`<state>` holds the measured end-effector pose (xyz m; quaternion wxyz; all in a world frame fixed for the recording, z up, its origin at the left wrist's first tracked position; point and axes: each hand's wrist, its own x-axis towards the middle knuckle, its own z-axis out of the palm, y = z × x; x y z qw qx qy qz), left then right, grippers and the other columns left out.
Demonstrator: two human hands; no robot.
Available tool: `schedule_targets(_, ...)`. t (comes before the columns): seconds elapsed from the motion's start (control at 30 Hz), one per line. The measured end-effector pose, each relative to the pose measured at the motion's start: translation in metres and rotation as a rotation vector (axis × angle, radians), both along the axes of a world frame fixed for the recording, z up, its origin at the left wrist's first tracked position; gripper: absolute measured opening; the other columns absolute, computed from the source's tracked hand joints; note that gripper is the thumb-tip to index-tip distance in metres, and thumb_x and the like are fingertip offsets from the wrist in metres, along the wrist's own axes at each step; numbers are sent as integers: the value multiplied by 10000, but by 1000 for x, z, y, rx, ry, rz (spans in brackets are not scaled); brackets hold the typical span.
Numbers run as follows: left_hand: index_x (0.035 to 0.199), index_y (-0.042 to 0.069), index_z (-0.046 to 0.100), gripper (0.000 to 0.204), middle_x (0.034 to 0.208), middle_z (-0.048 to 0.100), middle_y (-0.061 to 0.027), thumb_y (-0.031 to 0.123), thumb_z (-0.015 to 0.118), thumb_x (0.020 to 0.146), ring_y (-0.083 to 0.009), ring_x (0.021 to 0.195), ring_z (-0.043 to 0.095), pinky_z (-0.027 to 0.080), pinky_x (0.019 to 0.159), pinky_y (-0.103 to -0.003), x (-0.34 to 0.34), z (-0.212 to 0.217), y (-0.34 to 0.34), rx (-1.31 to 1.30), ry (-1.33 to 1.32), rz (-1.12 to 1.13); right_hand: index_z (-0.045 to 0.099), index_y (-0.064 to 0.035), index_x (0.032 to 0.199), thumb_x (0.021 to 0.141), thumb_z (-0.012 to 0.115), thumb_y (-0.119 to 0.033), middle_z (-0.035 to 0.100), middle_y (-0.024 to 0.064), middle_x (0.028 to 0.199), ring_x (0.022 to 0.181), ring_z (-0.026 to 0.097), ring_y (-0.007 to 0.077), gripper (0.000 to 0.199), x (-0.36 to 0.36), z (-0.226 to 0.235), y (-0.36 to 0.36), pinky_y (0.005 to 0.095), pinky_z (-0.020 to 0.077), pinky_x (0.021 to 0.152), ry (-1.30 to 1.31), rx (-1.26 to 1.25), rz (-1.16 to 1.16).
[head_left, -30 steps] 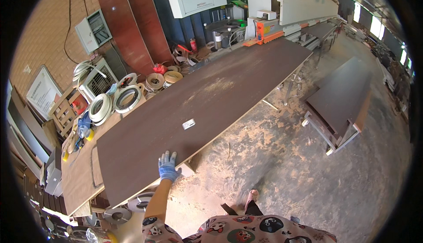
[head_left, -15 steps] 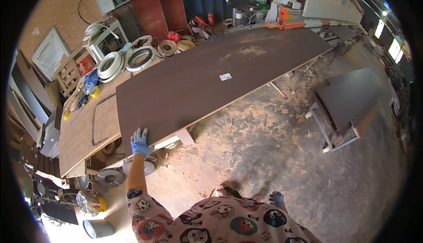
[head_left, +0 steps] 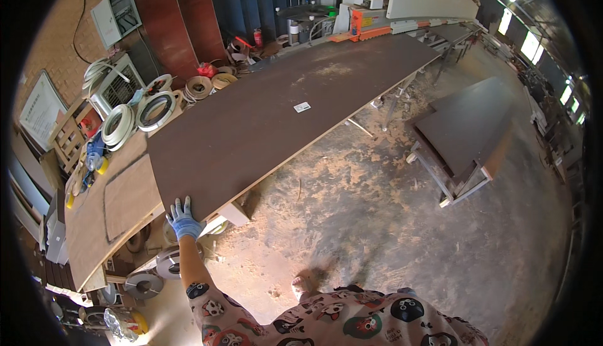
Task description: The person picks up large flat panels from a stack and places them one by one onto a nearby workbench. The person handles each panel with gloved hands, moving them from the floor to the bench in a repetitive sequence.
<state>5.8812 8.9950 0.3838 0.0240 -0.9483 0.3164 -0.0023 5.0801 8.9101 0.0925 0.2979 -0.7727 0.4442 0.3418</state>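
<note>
My left hand [head_left: 184,220], in a blue and grey work glove, lies with spread fingers on the near left corner of a large dark brown board [head_left: 251,126]. The palm rests at the board's edge and nothing is gripped. A small white label [head_left: 302,107] sits on the board's face, and pale sawdust [head_left: 333,68] is scattered farther along it. The left end of the board overlaps a plywood-topped table [head_left: 125,201]. My right hand does not show; the patterned shirt fills the lower edge there.
A wheeled trolley [head_left: 447,198] carrying dark panels [head_left: 468,126] stands at right. Coils of edging strip [head_left: 117,126] lie on the table's back. Beyond the board is a saw with an orange part [head_left: 363,26]. Rolls [head_left: 143,285] sit below the table; debris marks the floor.
The view has shifted right, so the scene slides left in the picture. My left hand stays on the board's near corner. My right hand, visible before at the lower edge, has dropped out of sight.
</note>
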Motion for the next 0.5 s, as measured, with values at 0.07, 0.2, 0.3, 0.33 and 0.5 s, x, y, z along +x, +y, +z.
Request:
schedule_targets(0.07,1434,278,244,1020,1493,210,-117,441,773,577,-346,1372,187,106,1113,-551,-5,-4,-13,-19,-36,-9,612,-103,1002,831,599,-323,676,116,932,809,659,288,279,4,6,-6,424,515,680,-109,42,-423)
schedule_targets(0.2,1429,269,254,1000,1483,223,-133,441,758,582,-362,1362,202,115,1108,-555,-16,-10,-37,-27,-73,-18,573,-81,1091,890,561,-317,670,77,878,660,641,206,310,15,34,-23,361,483,544,-466,70,-1374)
schedule_targets(0.3,1423,251,279,948,1474,241,-147,450,718,607,-384,1346,225,117,1108,-548,-25,-16,-65,-51,-102,-51,577,-88,1098,896,558,-323,677,82,910,690,650,209,311,33,54,-33,345,473,555,-458,85,-1422)
schedule_targets(0.33,1423,245,283,944,1473,245,-148,451,714,609,-384,1346,227,119,1107,-546,-29,-17,-73,-42,-93,-61,576,-84,1099,900,555,-322,677,82,909,693,651,211,311,34,54,-32,345,473,559,-449,101,-1403)
schedule_targets(0.5,1431,223,277,943,1479,240,-148,457,711,627,-388,1353,217,123,1107,-536,-47,-14,-115,-28,-89,-131,565,-53,1114,904,567,-286,674,106,921,716,654,215,314,44,41,-33,354,500,575,-445,204,-1443)
